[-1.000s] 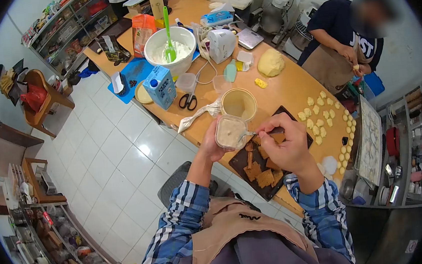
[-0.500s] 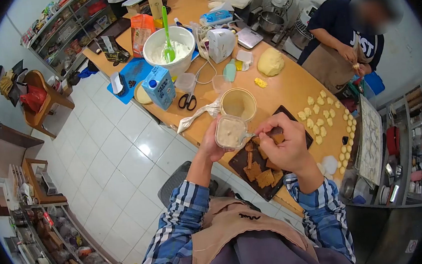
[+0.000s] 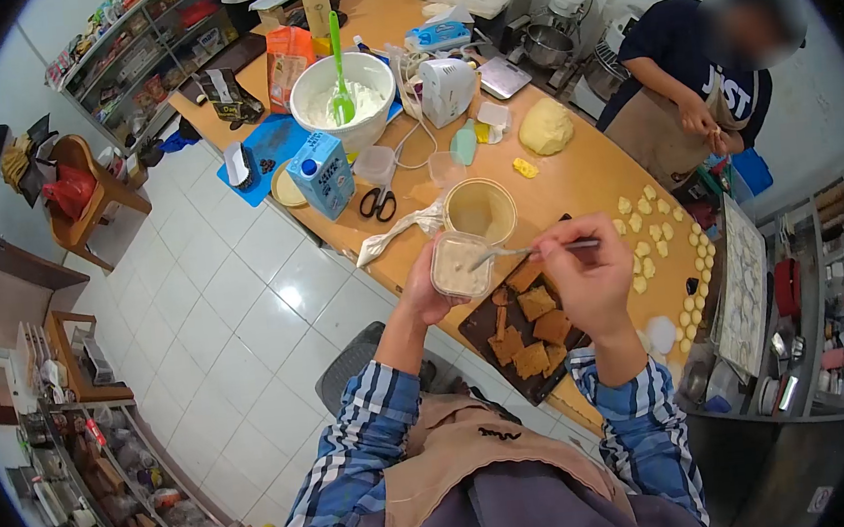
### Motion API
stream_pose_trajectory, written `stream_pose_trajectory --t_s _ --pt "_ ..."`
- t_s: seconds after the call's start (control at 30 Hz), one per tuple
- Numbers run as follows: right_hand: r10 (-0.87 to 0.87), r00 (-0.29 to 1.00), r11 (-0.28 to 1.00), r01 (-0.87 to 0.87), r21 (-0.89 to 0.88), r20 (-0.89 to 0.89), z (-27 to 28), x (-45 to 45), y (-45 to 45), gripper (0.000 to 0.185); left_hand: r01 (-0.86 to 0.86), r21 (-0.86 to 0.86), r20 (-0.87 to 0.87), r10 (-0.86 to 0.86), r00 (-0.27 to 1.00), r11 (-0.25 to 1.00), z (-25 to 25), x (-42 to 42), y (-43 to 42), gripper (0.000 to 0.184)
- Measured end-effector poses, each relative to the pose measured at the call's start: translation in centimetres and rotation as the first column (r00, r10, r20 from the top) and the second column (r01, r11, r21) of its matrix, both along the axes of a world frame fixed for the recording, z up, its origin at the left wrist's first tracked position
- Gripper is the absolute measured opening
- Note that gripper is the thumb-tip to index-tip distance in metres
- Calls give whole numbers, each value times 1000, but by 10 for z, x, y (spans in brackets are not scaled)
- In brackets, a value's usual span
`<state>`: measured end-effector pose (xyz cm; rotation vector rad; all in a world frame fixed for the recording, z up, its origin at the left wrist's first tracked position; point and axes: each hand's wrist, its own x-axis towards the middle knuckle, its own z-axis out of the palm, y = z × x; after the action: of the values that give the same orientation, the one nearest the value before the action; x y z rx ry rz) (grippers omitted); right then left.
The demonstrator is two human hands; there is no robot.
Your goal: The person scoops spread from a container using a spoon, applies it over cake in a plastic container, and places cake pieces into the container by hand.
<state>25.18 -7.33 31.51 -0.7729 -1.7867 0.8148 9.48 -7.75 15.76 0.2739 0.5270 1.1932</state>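
Observation:
My left hand [image 3: 424, 288] is wrapped round a small clear square tub [image 3: 461, 264] that holds a pale beige mixture. My right hand [image 3: 589, 274] pinches the handle of a metal utensil [image 3: 511, 251], whose tip reaches into the tub. Whether it is a spoon or a fork is hidden by the mixture. Just beyond the tub stands a round open container [image 3: 480, 210]. Below my right hand lies a dark tray [image 3: 537, 392] with several brown cake pieces [image 3: 537, 303]. A white piping bag [image 3: 399, 233] rests left of the round container.
Scissors [image 3: 378, 204], a blue carton [image 3: 322, 177] and a white bowl [image 3: 370, 132] with a green spatula stand further left. A large dough ball [image 3: 546, 127] and several small dough pieces [image 3: 662, 232] lie to the right. Across the table a person [image 3: 687, 80] works with both hands.
My right hand has moved slightly right and turned, showing more of the utensil and the cake pieces. My left hand keeps the tub nearly in place. The other person's hands have shifted.

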Motion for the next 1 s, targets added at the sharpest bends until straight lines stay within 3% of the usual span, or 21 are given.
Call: stream_pose_trajectory --t_s 0.17,0.3,0.4,0.5,0.67,0.8,0.9,1.0 --pt "-235 942 946 165 -279 -239 -10 -2 30 11 -42 -12 101 43 994 999 -19 -6 -1 48" --pt "-355 885 905 245 -348 -301 -61 6 70 8 -112 -79 155 124 980 990 -35 -16 -15 47" --pt "-394 907 893 339 -296 -147 -114 1 91 7 -142 -30 225 145 963 989 -60 -27 -34 48" --pt "-395 904 868 426 -256 165 -154 -9 98 8 -199 -57 263 207 942 978 -62 -30 -60 51" --pt "-378 907 862 417 -287 184 -219 -13 124 11 -177 -185 254 221 941 967 -69 -27 -85 52" --pt "-346 928 837 371 -402 134 -214 -3 118 14 -141 -97 255 162 953 985 -72 -24 -89 56" --pt "-372 852 810 491 -319 368 -178 21 92 16 -122 -73 262 137 955 990 -69 -17 -86 56" --pt "-349 876 894 417 -162 333 -153 47 45 18 -90 -130 239 120 964 987 -61 -5 -80 56"
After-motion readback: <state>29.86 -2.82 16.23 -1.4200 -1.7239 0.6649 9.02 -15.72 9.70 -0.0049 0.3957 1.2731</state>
